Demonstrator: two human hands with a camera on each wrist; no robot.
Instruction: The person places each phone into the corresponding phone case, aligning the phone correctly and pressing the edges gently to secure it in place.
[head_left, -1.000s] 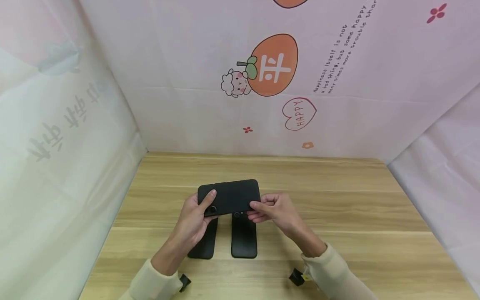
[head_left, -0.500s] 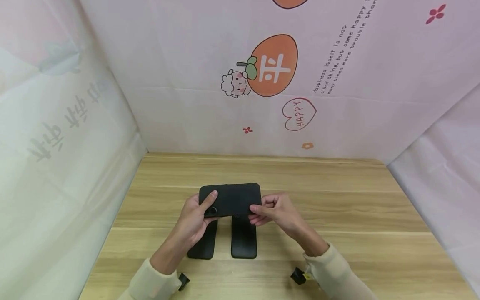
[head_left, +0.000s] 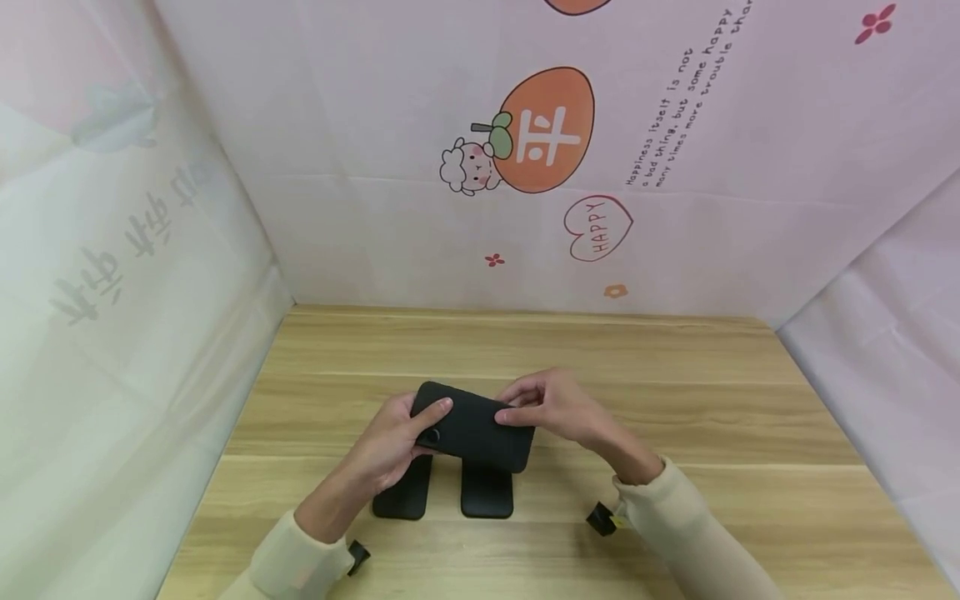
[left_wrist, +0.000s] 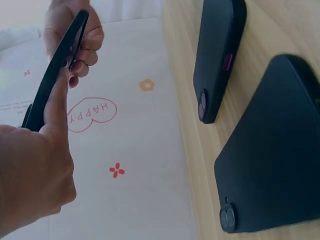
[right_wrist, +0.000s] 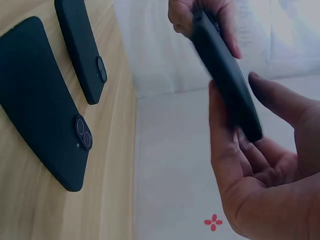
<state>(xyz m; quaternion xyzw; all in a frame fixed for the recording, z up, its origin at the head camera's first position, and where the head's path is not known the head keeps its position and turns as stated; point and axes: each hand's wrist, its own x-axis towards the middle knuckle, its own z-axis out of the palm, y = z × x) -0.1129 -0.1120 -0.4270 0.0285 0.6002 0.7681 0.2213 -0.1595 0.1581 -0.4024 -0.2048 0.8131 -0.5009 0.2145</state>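
Observation:
A black phone (head_left: 480,432) is held above the table, back upward and its right end tilted down toward the front. My left hand (head_left: 392,443) grips its left end, thumb across the back near the camera lens. At the far right edge is my right hand (head_left: 564,410), its thumb over the back and the other fingers behind the phone. In the right wrist view the held phone (right_wrist: 225,75) is blurred and seen edge-on. Below it, two more black phones lie on the table, a left one (head_left: 402,493) and a right one (head_left: 487,493), their upper ends covered in the head view.
The wooden table (head_left: 675,375) meets a printed cloth wall (head_left: 375,242) at the back, with more cloth on both sides. Small black blocks hang at the left cuff (head_left: 358,557) and the right cuff (head_left: 602,518).
The held phone has turned clockwise, its right end swinging down toward the front. My right hand has shifted from its lower right corner to the far edge. The table phones have stayed put.

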